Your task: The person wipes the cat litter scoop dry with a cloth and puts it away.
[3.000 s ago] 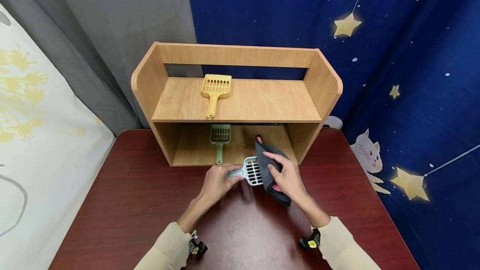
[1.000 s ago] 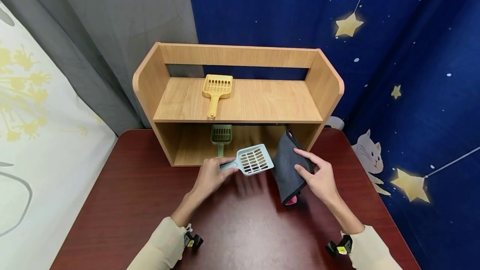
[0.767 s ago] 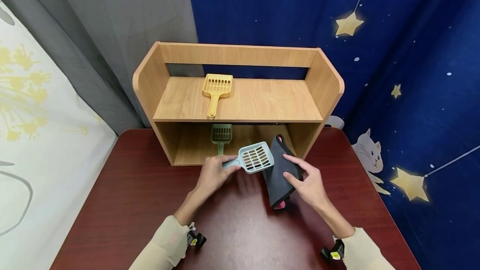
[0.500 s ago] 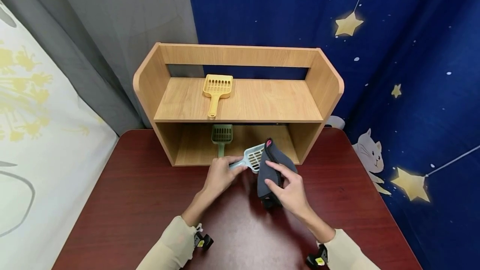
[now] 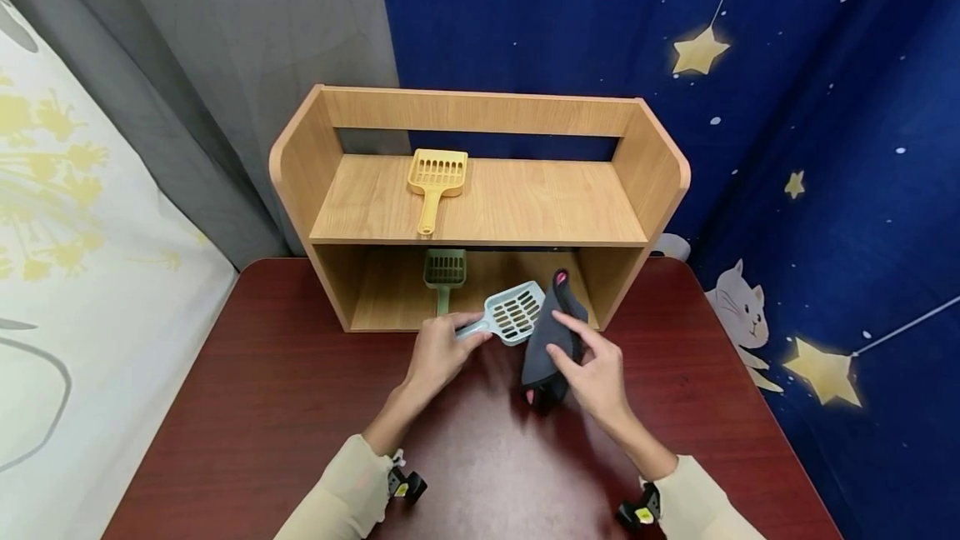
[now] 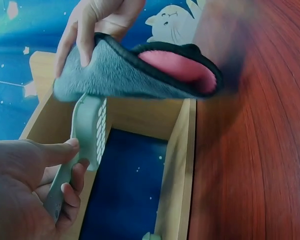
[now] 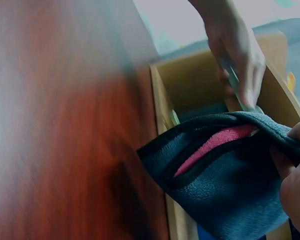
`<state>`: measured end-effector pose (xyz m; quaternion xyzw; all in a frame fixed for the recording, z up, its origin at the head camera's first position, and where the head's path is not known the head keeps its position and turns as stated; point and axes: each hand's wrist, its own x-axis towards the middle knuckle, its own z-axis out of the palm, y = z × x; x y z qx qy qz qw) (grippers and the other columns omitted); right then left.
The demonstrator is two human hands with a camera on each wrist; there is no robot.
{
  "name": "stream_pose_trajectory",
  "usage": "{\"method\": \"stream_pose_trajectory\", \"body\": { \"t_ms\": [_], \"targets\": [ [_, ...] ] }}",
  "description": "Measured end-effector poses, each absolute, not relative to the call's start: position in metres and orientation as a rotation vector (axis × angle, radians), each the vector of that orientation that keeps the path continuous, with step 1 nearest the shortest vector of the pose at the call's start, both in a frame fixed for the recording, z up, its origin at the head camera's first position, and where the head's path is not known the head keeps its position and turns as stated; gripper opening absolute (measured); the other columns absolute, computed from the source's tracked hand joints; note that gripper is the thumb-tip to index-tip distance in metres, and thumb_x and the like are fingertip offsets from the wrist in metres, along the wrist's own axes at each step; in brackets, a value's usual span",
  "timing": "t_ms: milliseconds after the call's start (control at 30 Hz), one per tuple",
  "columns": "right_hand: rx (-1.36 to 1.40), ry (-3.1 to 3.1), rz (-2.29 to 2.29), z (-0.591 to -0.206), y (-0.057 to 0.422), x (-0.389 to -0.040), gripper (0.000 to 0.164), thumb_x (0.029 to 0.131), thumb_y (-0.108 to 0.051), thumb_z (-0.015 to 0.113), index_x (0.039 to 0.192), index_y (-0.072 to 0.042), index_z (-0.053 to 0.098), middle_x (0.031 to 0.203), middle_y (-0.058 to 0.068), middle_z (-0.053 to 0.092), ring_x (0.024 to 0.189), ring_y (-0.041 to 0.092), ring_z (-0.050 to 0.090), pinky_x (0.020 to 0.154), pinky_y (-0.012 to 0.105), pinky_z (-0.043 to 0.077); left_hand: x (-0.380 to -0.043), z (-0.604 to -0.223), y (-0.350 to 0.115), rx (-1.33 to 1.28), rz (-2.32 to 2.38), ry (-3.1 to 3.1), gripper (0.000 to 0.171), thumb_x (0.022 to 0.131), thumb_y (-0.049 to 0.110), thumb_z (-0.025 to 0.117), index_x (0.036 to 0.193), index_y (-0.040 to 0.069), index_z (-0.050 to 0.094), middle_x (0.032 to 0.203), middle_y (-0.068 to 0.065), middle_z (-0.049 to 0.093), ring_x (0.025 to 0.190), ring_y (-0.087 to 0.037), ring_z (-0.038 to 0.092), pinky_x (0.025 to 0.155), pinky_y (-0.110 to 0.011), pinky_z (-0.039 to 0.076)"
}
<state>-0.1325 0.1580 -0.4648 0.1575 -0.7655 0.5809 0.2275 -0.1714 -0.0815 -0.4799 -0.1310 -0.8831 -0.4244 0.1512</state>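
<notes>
My left hand (image 5: pixel 438 348) grips the handle of a pale blue litter scoop (image 5: pixel 514 312), its slotted head pointing right above the table. In the left wrist view the scoop (image 6: pixel 87 132) is seen nearly edge-on, with thumb and fingers round its handle. My right hand (image 5: pixel 596 369) pinches a folded dark grey cloth (image 5: pixel 551 340) with black edging and a pink inner side. The cloth's left edge lies right at the scoop head's far end. In the right wrist view the folded cloth (image 7: pixel 225 185) covers most of the scoop's head.
A wooden two-tier shelf (image 5: pixel 480 227) stands at the back of the dark red table (image 5: pixel 300 415). On its upper board lies a yellow litter scoop (image 5: pixel 437 182); a green litter scoop (image 5: pixel 445 273) lies in the lower compartment, behind my left hand. Curtains hang behind.
The cloth has moved left and right along the scoop's head; since half a second ago it has shifted right, uncovering more of the head. Both hands have kept their holds.
</notes>
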Motion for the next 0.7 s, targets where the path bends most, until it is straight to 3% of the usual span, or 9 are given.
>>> {"method": "stream_pose_trajectory", "body": {
  "t_ms": [167, 300, 533, 700],
  "targets": [
    [0.392, -2.07, 1.735, -0.478, 0.181, -0.149, 0.051, 0.082, 0.02, 0.078, 0.129, 0.003, 0.073, 0.112, 0.028, 0.074, 0.081, 0.015, 0.075, 0.07, 0.019, 0.059, -0.171, -0.481, -0.087, -0.357, -1.229, -2.532, 0.035, 0.084, 0.015, 0.09, 0.115, 0.001, 0.082, 0.109, -0.014, 0.08, 0.092, -0.029, 0.077, 0.076, -0.047, 0.059],
    [0.451, -2.062, 1.809, -0.484, 0.179, -0.149, 0.051, 0.083, 0.019, 0.078, 0.131, 0.003, 0.072, 0.116, 0.03, 0.072, 0.09, 0.015, 0.076, 0.074, 0.024, 0.061, -0.172, -0.481, -0.085, -0.353, -1.254, -2.52, 0.034, 0.083, 0.013, 0.09, 0.114, 0.001, 0.082, 0.107, -0.014, 0.08, 0.091, -0.029, 0.077, 0.076, -0.047, 0.059],
    [0.549, -2.113, 1.764, -0.49, 0.148, -0.135, 0.047, 0.083, 0.011, 0.083, 0.128, 0.0, 0.074, 0.103, 0.023, 0.077, 0.072, 0.006, 0.069, 0.066, 0.019, 0.058, -0.173, -0.483, -0.075, -0.374, -1.274, -2.503, 0.033, 0.084, 0.013, 0.089, 0.114, 0.001, 0.082, 0.104, -0.015, 0.08, 0.093, -0.029, 0.078, 0.077, -0.046, 0.06],
    [0.568, -2.132, 1.884, -0.493, 0.137, -0.128, 0.047, 0.085, 0.011, 0.082, 0.129, 0.0, 0.073, 0.101, 0.025, 0.076, 0.082, 0.011, 0.073, 0.073, 0.025, 0.061, -0.172, -0.482, -0.072, -0.377, -1.282, -2.523, 0.033, 0.086, 0.012, 0.088, 0.116, 0.001, 0.081, 0.108, -0.016, 0.08, 0.097, -0.029, 0.077, 0.08, -0.046, 0.06]
  ]
}}
